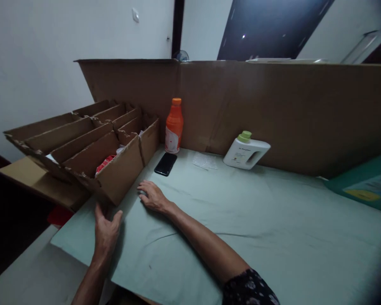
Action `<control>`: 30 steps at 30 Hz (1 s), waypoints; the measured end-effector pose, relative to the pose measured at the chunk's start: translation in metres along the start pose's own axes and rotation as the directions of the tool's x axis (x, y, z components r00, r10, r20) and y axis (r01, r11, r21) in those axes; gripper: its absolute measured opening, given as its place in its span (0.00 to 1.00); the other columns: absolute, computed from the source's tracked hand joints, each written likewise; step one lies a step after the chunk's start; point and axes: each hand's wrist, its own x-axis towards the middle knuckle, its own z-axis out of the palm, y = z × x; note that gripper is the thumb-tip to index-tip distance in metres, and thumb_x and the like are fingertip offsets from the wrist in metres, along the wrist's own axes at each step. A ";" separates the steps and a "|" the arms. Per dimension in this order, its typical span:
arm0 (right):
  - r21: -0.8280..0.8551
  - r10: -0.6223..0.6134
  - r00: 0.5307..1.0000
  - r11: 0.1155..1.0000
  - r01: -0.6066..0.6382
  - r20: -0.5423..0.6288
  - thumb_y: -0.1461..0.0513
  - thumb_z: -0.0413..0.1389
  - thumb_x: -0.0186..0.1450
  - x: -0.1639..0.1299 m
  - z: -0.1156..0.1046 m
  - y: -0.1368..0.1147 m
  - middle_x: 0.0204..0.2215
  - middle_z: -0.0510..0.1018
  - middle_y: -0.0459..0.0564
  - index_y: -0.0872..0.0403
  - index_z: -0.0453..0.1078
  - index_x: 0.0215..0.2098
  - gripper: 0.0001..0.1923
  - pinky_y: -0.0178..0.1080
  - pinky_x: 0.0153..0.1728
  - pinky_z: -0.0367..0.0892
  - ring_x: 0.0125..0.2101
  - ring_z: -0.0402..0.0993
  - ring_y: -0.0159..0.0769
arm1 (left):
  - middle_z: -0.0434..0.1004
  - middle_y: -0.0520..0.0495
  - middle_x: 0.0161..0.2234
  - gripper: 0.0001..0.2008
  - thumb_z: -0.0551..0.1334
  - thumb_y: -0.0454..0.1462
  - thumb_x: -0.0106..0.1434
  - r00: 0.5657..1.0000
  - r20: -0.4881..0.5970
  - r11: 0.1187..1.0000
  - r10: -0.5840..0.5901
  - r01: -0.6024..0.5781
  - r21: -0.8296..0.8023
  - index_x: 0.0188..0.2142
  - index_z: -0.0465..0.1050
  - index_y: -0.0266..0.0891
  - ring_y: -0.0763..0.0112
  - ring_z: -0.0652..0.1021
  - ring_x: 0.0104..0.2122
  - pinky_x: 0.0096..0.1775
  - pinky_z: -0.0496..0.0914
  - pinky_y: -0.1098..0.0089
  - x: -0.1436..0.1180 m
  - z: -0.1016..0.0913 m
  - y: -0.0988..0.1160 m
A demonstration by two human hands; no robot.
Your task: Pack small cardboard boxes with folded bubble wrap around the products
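Observation:
My left hand (106, 231) is at the near end of a divided cardboard box (120, 173), its thumb spread away from the fingers. Its fingertips reach the box's lower front edge and are partly hidden there. My right hand (152, 197) rests on the green tablecloth (197, 254) just right of the box, fingers apart and slightly bent, holding nothing. A black phone (165, 164) lies beyond that hand. Inside the box's nearest compartment, a red patterned item (105, 164) and something white are partly visible.
An orange bottle (174, 127) stands behind the phone. Farther right are a clear plastic packet (205, 161), a tilted white bottle with a green cap (246, 151) and a large green container (365, 182). A tall cardboard panel (288, 114) borders the table's back.

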 end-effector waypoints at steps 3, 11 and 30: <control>-0.105 0.091 0.995 0.990 -0.095 -0.045 0.65 0.58 0.65 -0.027 -0.037 0.030 0.59 0.75 0.50 0.51 0.76 0.51 0.16 0.44 0.64 0.57 0.63 0.63 0.39 | 0.55 0.33 0.69 0.40 0.61 0.46 0.64 0.989 -0.042 0.990 -0.140 0.139 -0.024 0.70 0.45 0.41 0.47 0.62 0.67 0.66 0.58 0.47 -0.026 -0.002 -0.007; -0.345 0.419 0.868 0.799 -0.493 -0.268 0.61 0.56 0.70 -0.069 -0.145 0.147 0.66 0.63 0.64 0.57 0.64 0.64 0.25 0.58 0.62 0.56 0.65 0.58 0.53 | 0.68 0.34 0.60 0.34 0.59 0.51 0.61 0.999 0.030 0.954 -0.032 0.021 0.298 0.63 0.64 0.37 0.41 0.71 0.59 0.52 0.74 0.47 -0.038 -0.002 -0.001; -0.408 0.177 0.929 0.860 -0.307 -0.325 0.62 0.51 0.68 -0.108 -0.144 0.134 0.63 0.68 0.62 0.54 0.75 0.53 0.19 0.56 0.56 0.64 0.60 0.67 0.53 | 0.73 0.36 0.57 0.19 0.57 0.39 0.65 0.949 0.176 0.898 0.261 -0.305 0.317 0.52 0.75 0.38 0.51 0.76 0.54 0.39 0.78 0.59 -0.027 -0.001 0.021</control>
